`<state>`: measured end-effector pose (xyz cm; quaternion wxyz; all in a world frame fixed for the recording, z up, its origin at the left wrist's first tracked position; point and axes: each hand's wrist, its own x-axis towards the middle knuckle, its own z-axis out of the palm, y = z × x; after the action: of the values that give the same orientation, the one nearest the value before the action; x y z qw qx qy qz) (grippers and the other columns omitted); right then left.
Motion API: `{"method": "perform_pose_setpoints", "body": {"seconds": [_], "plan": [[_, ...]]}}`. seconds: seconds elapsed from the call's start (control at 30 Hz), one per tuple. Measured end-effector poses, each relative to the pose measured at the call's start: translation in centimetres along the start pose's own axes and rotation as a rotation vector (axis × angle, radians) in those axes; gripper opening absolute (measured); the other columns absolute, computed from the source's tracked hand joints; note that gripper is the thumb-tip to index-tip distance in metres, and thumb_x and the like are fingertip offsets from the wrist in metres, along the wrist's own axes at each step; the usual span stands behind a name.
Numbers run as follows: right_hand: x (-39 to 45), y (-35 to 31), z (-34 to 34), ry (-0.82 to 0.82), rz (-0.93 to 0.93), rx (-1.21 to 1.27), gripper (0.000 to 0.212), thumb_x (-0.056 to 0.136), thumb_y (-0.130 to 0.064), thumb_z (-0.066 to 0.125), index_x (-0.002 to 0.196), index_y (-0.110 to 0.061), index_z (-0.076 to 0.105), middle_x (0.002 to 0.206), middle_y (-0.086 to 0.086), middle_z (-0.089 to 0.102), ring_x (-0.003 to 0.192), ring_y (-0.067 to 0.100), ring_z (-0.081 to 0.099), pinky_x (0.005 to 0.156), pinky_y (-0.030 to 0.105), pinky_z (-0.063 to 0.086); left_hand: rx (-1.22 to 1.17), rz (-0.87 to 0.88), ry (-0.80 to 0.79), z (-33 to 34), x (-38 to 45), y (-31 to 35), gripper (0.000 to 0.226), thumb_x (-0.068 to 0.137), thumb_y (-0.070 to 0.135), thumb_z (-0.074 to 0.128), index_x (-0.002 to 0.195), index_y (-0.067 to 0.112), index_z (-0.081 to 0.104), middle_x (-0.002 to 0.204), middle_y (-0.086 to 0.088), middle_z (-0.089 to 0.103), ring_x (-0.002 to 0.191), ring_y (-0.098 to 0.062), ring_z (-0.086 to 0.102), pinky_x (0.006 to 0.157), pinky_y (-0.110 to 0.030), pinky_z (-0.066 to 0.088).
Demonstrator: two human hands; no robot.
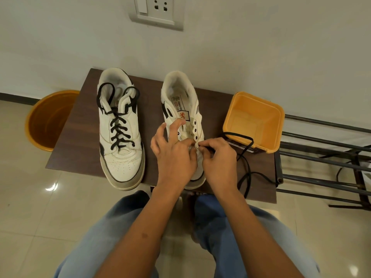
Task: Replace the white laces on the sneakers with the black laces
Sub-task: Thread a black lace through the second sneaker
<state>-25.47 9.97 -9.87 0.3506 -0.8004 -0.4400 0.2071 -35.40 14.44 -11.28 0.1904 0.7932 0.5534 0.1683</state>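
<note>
Sneakers: two white low-tops with black trim sit side by side on the dark brown tabletop (80, 141), toes toward the person. Left sneaker (120, 129) is fully laced with a black lace (118, 129), loose ends looped at the collar. Right sneaker (183, 109) has open eyelets, tongue showing a printed label and a small orange logo patch.

Left hand (173, 155) rests over the right sneaker's forefoot, index and middle fingers stretched up along the tongue, thumb and lower fingers pressing near the bottom eyelet row; grip looks mostly spread, nothing clamped that I can make out. Right hand (218, 159) pinches the end of the second black lace (248, 157) between thumb and forefinger, right at the lowest eyelet on the sneaker's right side; grip closed on the lace tip. Whether the tip is through the hole, cannot tell.

Rest of that lace loops out to the right across the tabletop, past the front of the yellow square tub (255, 121), then curls back to the near edge.

Orange round bucket (46, 119) on the tiled floor, left of the tabletop, partly hidden by it. Metal rack (325, 157) to the right. Wall socket plate (156, 11) above. Person's blue jeans (96, 235) at the bottom.
</note>
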Motion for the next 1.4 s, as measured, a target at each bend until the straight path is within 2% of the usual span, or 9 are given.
{"method": "perform_pose_setpoints", "body": {"seconds": [0.2,0.3,0.4,0.5,0.63,0.9,1.03,1.2,1.4], "plan": [[-0.9,-0.1,-0.1,-0.071,0.007,-0.067,0.026,0.087,-0.007,0.066,0.111,-0.016,0.071,0.111,-0.007,0.055,0.101,0.005,0.055,0.083,0.006,0.041,0.026,0.057,0.011,0.0,0.2,-0.5,0.009,0.081,0.023,0.067,0.087,0.025,0.074,0.148,0.005,0.036,0.136,-0.037,0.024,0.107,-0.053,0.019],[-1.6,-0.5,-0.6,-0.097,0.002,-0.228,0.037,0.086,-0.016,0.067,0.122,-0.021,0.066,0.121,-0.006,0.054,0.115,0.014,0.048,0.102,0.032,0.041,0.055,0.093,0.032,0.3,0.2,-0.6,0.008,0.084,0.024,0.065,0.088,0.021,0.071,0.147,0.002,0.037,0.135,-0.036,0.027,0.109,-0.053,0.020],[-3.2,-1.3,-0.6,-0.072,-0.023,-0.447,0.051,0.085,-0.018,0.066,0.134,-0.021,0.055,0.137,0.000,0.045,0.127,0.024,0.036,0.109,0.043,0.032,0.075,0.120,0.042,0.9,0.1,-0.7,0.010,0.087,0.023,0.064,0.094,0.016,0.068,0.147,-0.005,0.037,0.134,-0.037,0.025,0.110,-0.060,0.025],[-5.1,-1.7,-0.1,-0.107,-0.040,-0.367,0.044,0.085,-0.007,0.060,0.128,-0.015,0.055,0.128,0.002,0.048,0.114,0.021,0.044,0.097,0.038,0.045,0.087,0.163,0.028,1.4,-0.1,-0.9,0.015,0.093,0.021,0.055,0.098,0.011,0.064,0.149,-0.008,0.030,0.137,-0.041,0.017,0.110,-0.062,0.025],[-5.7,-1.5,0.3,-0.206,-0.072,-0.366,0.038,0.089,-0.005,0.056,0.126,-0.011,0.060,0.128,0.003,0.054,0.112,0.020,0.051,0.092,0.036,0.052,0.134,0.205,-0.007,1.2,0.1,-1.3,0.013,0.088,0.012,0.067,0.098,0.005,0.065,0.145,-0.016,0.042,0.132,-0.053,0.031,0.101,-0.059,0.043],[-5.5,-2.4,0.1,-0.341,-0.036,-0.490,0.047,0.096,-0.007,0.050,0.143,-0.012,0.042,0.144,-0.002,0.033,0.129,0.015,0.033,0.089,0.029,0.050,-0.028,0.098,0.141,-2.3,1.0,-2.0,0.027,0.079,-0.009,0.061,0.100,0.006,0.056,0.140,-0.013,0.035,0.118,-0.030,0.033,0.090,-0.051,0.052],[-5.2,-2.3,0.3,-0.326,-0.015,-0.455,0.040,0.097,-0.010,0.052,0.137,-0.012,0.049,0.139,-0.003,0.038,0.124,0.015,0.037,0.089,0.030,0.051,-0.019,0.107,0.129,-3.8,1.3,-2.8,0.010,0.092,0.015,0.061,0.099,0.016,0.067,0.145,-0.011,0.038,0.129,-0.033,0.031,0.103,-0.053,0.041],[-5.2,-2.5,0.2,-0.298,-0.004,-0.382,0.038,0.091,-0.003,0.053,0.128,-0.012,0.056,0.132,-0.002,0.044,0.113,0.015,0.043,0.077,0.027,0.049,0.143,0.138,0.010,-2.2,0.5,-1.0,0.022,0.072,0.033,0.078,0.093,0.030,0.076,0.152,-0.009,0.033,0.143,-0.041,0.017,0.118,-0.060,0.009],[-4.8,-2.2,0.1,-0.295,0.012,-0.366,0.032,0.088,-0.003,0.055,0.117,-0.011,0.063,0.128,-0.003,0.045,0.108,0.014,0.043,0.075,0.025,0.048,0.180,0.115,0.016,-1.5,0.5,-0.6,0.010,0.068,0.036,0.082,0.077,0.034,0.078,0.158,-0.003,0.029,0.145,-0.041,0.016,0.116,-0.063,0.006]]}}
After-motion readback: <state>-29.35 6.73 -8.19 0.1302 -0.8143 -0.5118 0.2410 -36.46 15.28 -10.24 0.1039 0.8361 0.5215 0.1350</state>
